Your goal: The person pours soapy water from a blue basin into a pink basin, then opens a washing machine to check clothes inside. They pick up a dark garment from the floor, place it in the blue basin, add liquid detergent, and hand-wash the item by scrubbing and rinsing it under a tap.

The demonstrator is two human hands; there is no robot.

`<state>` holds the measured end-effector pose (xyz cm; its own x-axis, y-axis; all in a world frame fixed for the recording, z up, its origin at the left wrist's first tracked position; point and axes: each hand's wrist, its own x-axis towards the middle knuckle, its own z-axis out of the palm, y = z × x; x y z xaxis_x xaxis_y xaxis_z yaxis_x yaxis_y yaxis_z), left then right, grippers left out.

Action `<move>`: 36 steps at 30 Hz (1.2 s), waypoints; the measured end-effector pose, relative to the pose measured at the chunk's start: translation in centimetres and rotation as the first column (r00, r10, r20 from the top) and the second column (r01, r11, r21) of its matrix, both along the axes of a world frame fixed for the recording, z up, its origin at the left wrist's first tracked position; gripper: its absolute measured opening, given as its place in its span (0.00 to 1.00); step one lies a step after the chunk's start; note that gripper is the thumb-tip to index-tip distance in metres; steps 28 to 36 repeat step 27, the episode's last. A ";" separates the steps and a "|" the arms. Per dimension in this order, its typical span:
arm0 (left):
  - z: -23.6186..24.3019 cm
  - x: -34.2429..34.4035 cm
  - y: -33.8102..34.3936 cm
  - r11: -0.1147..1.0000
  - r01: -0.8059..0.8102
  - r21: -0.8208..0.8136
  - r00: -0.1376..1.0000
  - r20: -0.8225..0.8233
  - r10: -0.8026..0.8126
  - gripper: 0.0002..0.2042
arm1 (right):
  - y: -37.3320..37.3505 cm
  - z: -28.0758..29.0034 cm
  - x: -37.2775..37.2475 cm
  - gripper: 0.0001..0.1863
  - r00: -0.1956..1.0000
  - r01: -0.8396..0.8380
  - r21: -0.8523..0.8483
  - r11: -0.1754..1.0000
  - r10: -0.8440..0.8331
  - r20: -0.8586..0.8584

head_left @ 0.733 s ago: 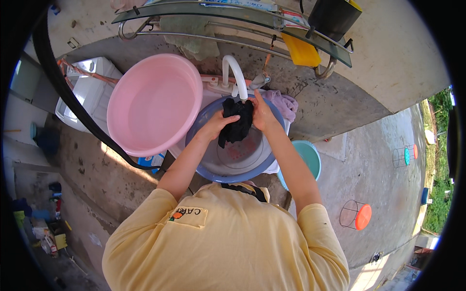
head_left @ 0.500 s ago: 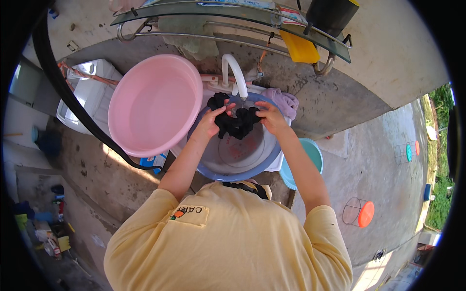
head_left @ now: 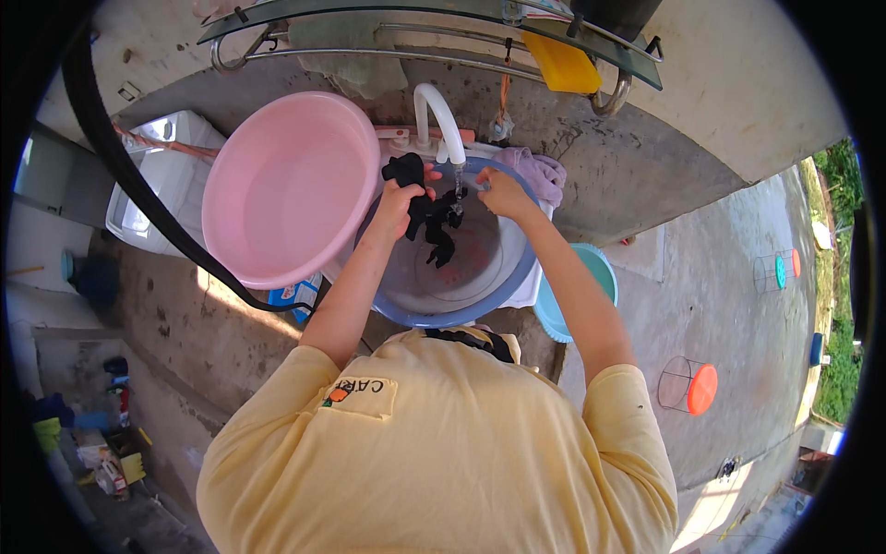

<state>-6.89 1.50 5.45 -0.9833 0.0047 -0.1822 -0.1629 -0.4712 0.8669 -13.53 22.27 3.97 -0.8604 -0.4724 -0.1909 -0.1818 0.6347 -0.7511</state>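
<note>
Bunched black cloth (head_left: 426,214) hangs over a blue basin (head_left: 529,268), its kind of garment unclear. My left hand (head_left: 398,205) is closed round its upper left part, while the loose end drops toward the basin. To the right, my right hand (head_left: 505,194) is above the basin's far right side, thumb and fingers curled together. Whether it holds something small cannot be made out; the black cloth looks apart from it. Water runs from a white curved faucet (head_left: 437,109) onto or just beside the cloth, between my hands. Shallow cloudy water shows in the basin.
A large pink basin (head_left: 284,189) stands at the left, close to my left forearm. A purple towel (head_left: 533,174) lies beyond my right hand. Under my right forearm is a teal basin (head_left: 600,272). A glass shelf (head_left: 443,20) with metal rails overhangs the far side.
My right hand has come off the black cloth and curled up. The cloth, spread between both hands before, now hangs from my left hand, nearer the running water.
</note>
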 end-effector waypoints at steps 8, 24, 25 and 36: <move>-5.4 -1.5 -2.1 0.509 -0.271 -0.817 0.960 -0.270 0.078 0.11 | -9.3 -1.9 5.2 0.22 0.544 -0.764 0.567 0.307 0.779 0.312; -1.4 1.6 -1.2 0.998 0.066 0.012 0.996 0.062 -0.066 0.15 | -2.0 1.6 0.0 0.18 0.785 0.393 -0.484 0.782 -0.011 0.620; -1.7 1.4 -0.9 0.997 0.077 -0.014 0.995 0.062 -0.076 0.15 | -1.7 1.5 0.0 0.16 0.779 0.410 -0.549 0.728 0.034 0.626; -1.5 0.8 -0.3 0.988 0.151 0.003 0.986 0.066 -0.151 0.16 | -1.0 0.8 -0.4 0.15 0.774 0.447 -0.668 0.595 0.118 0.622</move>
